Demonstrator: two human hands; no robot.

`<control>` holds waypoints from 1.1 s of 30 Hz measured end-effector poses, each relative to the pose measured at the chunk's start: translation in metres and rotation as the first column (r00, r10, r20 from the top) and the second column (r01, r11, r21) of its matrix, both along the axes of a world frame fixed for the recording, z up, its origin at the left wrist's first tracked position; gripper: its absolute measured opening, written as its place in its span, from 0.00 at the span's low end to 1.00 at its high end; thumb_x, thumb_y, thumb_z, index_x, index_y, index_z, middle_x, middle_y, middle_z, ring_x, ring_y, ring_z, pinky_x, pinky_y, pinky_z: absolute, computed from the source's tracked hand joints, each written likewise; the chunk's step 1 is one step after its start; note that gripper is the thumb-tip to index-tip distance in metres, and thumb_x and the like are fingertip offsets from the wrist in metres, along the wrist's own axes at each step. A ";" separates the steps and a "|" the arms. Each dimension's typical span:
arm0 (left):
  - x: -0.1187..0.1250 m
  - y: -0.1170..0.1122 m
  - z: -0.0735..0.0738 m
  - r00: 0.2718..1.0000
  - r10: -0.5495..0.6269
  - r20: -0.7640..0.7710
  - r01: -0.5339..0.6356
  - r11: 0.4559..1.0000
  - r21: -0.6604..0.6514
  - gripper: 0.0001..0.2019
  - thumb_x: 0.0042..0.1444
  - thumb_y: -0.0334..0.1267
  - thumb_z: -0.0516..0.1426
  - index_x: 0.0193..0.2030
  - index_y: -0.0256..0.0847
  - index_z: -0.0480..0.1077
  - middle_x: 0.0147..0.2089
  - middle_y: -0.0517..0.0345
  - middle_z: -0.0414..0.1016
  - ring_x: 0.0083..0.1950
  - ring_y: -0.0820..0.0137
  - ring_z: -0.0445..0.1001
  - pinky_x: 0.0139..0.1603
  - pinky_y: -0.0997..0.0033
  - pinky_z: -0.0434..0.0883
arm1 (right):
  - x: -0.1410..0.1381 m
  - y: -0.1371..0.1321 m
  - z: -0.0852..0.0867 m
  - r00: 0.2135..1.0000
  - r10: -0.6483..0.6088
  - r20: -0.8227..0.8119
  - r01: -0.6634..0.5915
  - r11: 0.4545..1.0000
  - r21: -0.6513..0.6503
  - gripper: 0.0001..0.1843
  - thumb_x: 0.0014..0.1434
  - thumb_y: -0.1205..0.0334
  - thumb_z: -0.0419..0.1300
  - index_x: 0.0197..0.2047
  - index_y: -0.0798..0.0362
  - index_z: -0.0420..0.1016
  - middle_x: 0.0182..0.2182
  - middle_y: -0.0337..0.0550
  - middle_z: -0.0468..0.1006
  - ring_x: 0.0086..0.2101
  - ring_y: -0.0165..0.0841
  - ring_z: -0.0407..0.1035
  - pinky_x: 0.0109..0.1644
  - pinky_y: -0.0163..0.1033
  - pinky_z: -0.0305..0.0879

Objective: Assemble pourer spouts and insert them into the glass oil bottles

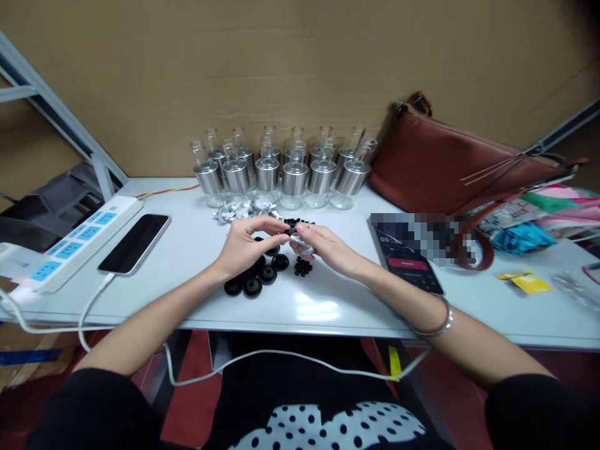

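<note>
My left hand (250, 244) and my right hand (330, 249) meet over the middle of the table, fingers pinched. Between the fingertips of both is a small black part (292, 231), mostly hidden. Under my right fingers shows a silvery metal piece (304, 245), held in that hand. Round black caps (267, 274) lie below my left hand. Small black toothed pieces (303, 267) sit in a cluster beside them, with more just behind my fingertips. Behind my left hand is a pile of silvery metal pieces (234, 211).
Several glass bottles with metal sleeves (295, 180) stand in rows at the back. On the left lie a phone (135, 244) on a cable and a power strip (79, 244). A second phone (407, 259), a brown bag (450, 159) and a yellow packet (527, 281) are on the right.
</note>
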State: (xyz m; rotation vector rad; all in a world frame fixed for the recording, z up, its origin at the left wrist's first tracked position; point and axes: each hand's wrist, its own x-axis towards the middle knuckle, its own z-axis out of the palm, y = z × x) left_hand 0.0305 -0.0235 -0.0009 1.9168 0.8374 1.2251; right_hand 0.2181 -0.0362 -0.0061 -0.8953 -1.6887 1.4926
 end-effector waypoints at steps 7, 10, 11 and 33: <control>0.000 -0.001 -0.002 1.000 0.012 0.018 -0.011 1.000 -0.024 0.08 0.50 0.38 0.64 0.35 0.37 0.75 0.32 0.57 0.79 0.26 0.74 0.76 0.28 0.77 0.74 | -0.003 0.001 0.001 0.985 0.076 -0.158 -0.100 0.984 -0.146 0.22 0.61 0.42 0.52 0.32 0.54 0.63 0.26 0.35 0.62 0.20 0.22 0.54 0.23 0.33 0.50; 0.000 -0.001 -0.002 1.000 0.013 0.023 -0.012 1.000 -0.026 0.09 0.50 0.39 0.64 0.35 0.37 0.75 0.31 0.56 0.79 0.25 0.74 0.75 0.28 0.77 0.73 | -0.003 0.001 -0.002 0.976 0.109 -0.189 -0.142 0.975 -0.170 0.20 0.59 0.44 0.55 0.31 0.54 0.62 0.25 0.33 0.61 0.19 0.21 0.55 0.22 0.32 0.50; 0.000 0.000 -0.002 1.000 0.010 0.024 -0.009 1.000 -0.029 0.09 0.49 0.40 0.64 0.35 0.37 0.75 0.31 0.56 0.78 0.25 0.74 0.75 0.28 0.77 0.73 | -0.003 0.001 -0.002 0.975 0.115 -0.190 -0.148 0.975 -0.166 0.19 0.59 0.45 0.56 0.31 0.54 0.62 0.24 0.32 0.60 0.19 0.21 0.55 0.22 0.32 0.49; -0.006 0.000 0.011 0.974 -0.141 -0.176 0.132 0.989 -0.065 0.08 0.53 0.36 0.60 0.39 0.40 0.78 0.33 0.57 0.78 0.22 0.78 0.71 0.26 0.78 0.71 | -0.002 0.000 0.001 0.990 0.117 -0.084 -0.126 0.985 -0.118 0.19 0.58 0.46 0.56 0.29 0.54 0.63 0.22 0.32 0.61 0.19 0.22 0.54 0.23 0.33 0.49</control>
